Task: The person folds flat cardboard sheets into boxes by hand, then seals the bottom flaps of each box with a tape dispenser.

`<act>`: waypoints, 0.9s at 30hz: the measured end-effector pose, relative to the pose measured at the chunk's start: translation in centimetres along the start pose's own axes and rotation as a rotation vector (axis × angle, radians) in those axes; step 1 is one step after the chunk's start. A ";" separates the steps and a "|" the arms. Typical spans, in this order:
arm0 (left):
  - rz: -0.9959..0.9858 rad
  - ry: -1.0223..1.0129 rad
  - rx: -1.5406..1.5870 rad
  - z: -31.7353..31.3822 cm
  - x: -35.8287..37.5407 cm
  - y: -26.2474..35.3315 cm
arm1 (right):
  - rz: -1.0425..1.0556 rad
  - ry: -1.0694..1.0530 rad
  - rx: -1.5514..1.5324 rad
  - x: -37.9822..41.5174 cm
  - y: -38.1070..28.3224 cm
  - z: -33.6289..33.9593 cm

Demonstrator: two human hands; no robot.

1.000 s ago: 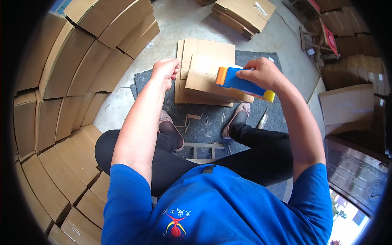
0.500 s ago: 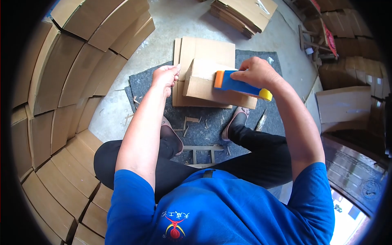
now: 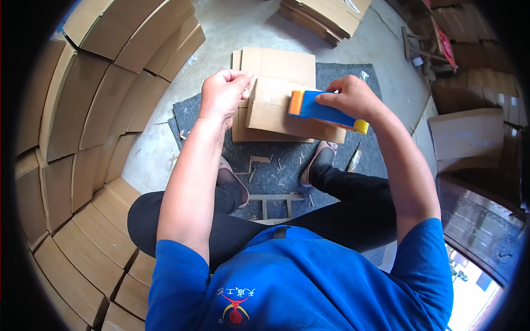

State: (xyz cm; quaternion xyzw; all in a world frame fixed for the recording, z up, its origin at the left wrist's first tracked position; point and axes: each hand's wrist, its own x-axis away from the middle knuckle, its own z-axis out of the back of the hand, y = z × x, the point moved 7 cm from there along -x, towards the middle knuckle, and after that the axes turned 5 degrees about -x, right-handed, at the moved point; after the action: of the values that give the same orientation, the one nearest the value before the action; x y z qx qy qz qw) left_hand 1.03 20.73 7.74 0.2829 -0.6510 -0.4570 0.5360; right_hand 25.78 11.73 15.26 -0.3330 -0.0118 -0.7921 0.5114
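My right hand [image 3: 353,99] is wrapped round a blue tape dispenser [image 3: 326,108] with an orange end and a yellow end. The dispenser rests on or just above the right part of a small closed cardboard box [image 3: 270,118]. Beside the box's left end, my left hand [image 3: 221,96] is closed in a pinch, fingertips near the box's upper left corner. What it pinches, if anything, is too small to make out. Under the box lie flat cardboard pieces [image 3: 281,60], on a dark grey mat [image 3: 359,83].
Stacked cardboard boxes [image 3: 88,105] rise along the left. A pile of flat cardboard [image 3: 326,19] lies at the far side. Scraps and a small wooden frame [image 3: 276,197] are on the mat between my feet. More cardboard [image 3: 466,138] stands at the right.
My left hand has risen slightly and turned, still pinched, beside the box. The right hand and tape dispenser have hardly moved. The whole view has shifted a little.
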 end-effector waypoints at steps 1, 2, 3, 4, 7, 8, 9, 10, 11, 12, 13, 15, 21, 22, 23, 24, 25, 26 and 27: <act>0.022 0.017 -0.021 0.1 0.1 0.0 | -0.005 -0.010 0.008 0.2 -0.3 0.2; 0.019 0.014 -0.023 0.4 0.0 -0.1 | -0.006 -0.007 0.006 0.5 -0.5 0.5; 0.081 0.034 -0.023 1.1 -0.2 -0.8 | -0.018 -0.009 0.024 0.7 -0.8 0.6; 0.143 0.054 -0.023 1.8 -0.4 -1.7 | -0.031 -0.013 0.042 0.9 -1.0 0.7; 0.175 0.063 -0.009 2.5 -1.2 -3.9 | -0.046 -0.009 0.094 1.2 -1.9 0.7; 0.180 0.066 -0.004 2.5 -1.5 -4.7 | -0.050 -0.006 0.093 1.1 -2.1 0.6; 0.178 0.062 -0.005 2.4 -1.6 -4.9 | -0.048 -0.002 0.119 0.9 -2.3 0.4; 0.154 0.061 -0.003 2.4 -1.8 -5.0 | -0.045 0.000 0.145 0.7 -2.5 0.3; 0.131 0.061 -0.001 2.4 -1.9 -5.1 | -0.046 0.001 0.145 0.6 -2.5 0.3; 0.131 0.062 0.000 2.4 -1.9 -5.2 | -0.059 -0.009 0.153 0.4 -2.5 0.1; 0.132 0.070 -0.001 2.5 -2.0 -5.3 | -0.072 -0.018 0.161 0.2 -2.5 0.0; 0.136 0.078 0.000 2.5 -2.3 -5.5 | -0.082 -0.017 0.173 0.0 -2.7 -0.2; 0.155 0.073 -0.007 2.3 -2.7 -6.1 | -0.116 -0.026 0.200 -0.3 -2.7 -0.5; 0.159 0.062 -0.002 2.2 -2.7 -6.2 | -0.121 -0.028 0.195 -0.3 -2.6 -0.5; 0.164 0.051 0.003 2.1 -2.8 -6.3 | -0.121 -0.030 0.195 -0.2 -2.6 -0.5; 0.166 0.052 0.002 2.0 -2.8 -6.4 | -0.123 -0.037 0.193 -0.2 -2.6 -0.4; 0.181 0.055 -0.014 2.0 -2.9 -6.6 | -0.125 -0.044 0.190 -0.2 -2.6 -0.4; 0.196 0.060 -0.031 2.0 -2.9 -6.8 | -0.122 -0.047 0.189 -0.2 -2.7 -0.6; 0.199 0.064 -0.062 2.0 -3.1 -7.3 | -0.136 -0.042 0.188 -0.2 -2.6 -0.8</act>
State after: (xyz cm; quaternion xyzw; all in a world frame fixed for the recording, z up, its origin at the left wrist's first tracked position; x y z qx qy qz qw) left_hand -0.97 20.93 -0.19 0.2147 -0.6441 -0.4122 0.6076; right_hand 23.24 12.84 15.38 -0.2988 -0.1191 -0.8131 0.4852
